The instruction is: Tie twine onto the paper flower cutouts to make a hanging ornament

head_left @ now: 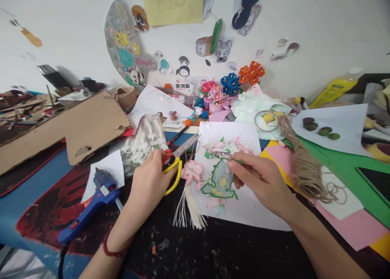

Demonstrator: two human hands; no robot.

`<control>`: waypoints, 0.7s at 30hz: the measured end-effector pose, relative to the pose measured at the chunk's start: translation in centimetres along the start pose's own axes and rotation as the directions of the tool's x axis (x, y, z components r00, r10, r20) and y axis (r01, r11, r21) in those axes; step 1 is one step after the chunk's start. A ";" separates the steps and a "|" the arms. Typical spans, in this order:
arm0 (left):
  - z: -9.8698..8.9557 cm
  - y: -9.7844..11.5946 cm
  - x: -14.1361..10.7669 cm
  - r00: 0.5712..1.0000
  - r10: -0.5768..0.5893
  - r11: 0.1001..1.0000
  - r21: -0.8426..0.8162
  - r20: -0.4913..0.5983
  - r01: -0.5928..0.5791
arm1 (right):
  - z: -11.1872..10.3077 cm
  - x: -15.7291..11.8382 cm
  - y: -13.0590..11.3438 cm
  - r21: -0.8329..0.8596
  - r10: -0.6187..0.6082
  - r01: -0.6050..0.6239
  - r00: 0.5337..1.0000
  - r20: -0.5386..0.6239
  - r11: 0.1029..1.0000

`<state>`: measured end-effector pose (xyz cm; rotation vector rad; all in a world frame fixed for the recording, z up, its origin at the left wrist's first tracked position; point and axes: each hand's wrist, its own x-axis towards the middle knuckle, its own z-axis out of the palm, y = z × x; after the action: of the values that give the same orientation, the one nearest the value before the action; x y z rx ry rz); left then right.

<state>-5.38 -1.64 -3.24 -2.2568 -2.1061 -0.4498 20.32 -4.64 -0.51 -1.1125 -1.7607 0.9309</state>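
My left hand (152, 171) is closed at the handles of a pair of scissors (174, 174), yellow and red, whose blades point away to the upper right. Between the thumb and fingers of my right hand (258, 175) is the upper edge of a translucent cutout (217, 181) with a green outline and yellowish patches. Beside it lies a pink flower-shaped piece (191, 171) with a white tassel (189, 208) hanging toward me. Under these, a white paper sheet (250, 214) carries pink and green scraps (222, 145).
A blue glue gun (97, 197) lies at left on a dark red mat, below a cardboard sheet (94, 124). Bagged white tassels (144, 141) sit behind my left hand. A twine bundle (307, 173) lies at right. Colourful craft flowers (230, 84) stand against the wall.
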 end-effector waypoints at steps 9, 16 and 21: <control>-3.7 3.0 -1.1 0.874 0.405 0.846 -0.252 -0.269 -0.470 | -0.3 -0.2 0.2 0.155 0.057 -0.099 0.965 0.255 0.983; -6.3 5.9 -2.0 0.739 0.626 0.651 -0.355 -0.249 -0.671 | -0.4 -0.2 -0.2 0.116 -0.016 -0.020 0.953 0.303 0.993; -5.7 5.6 -2.1 0.712 0.625 0.682 -0.221 -0.321 -0.698 | -0.2 -0.2 -0.2 0.059 -0.015 -0.002 0.960 0.280 0.998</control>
<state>-1.15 -5.36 2.78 -2.7646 -1.0153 -0.9897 20.52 -4.88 -0.27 -0.9730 -1.9471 1.1759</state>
